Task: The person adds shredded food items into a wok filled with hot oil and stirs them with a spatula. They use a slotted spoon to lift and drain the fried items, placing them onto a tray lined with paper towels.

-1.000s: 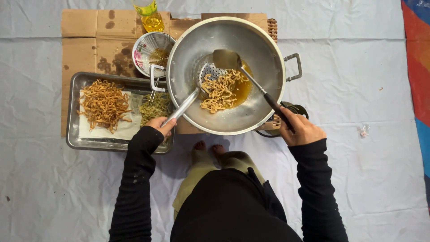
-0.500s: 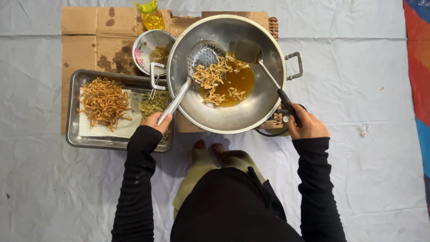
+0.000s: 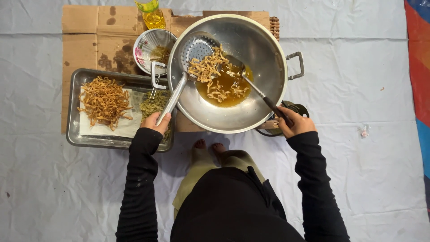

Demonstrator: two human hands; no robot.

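A crinkled white sheet (image 3: 367,80) covers the floor under even light, with flattened brown cardboard (image 3: 96,36) and a colourful cloth edge (image 3: 420,54).

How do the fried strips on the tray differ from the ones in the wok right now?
The fried strips on the tray lie in a dry heap on white paper, while the strips in the wok sit partly in amber oil and partly on the perforated skimmer. The tray heap looks a darker orange-brown; the wok strips are paler. No hand touches the tray heap; the left hand and right hand work the wok strips with tools. Both are thin, tangled strips.
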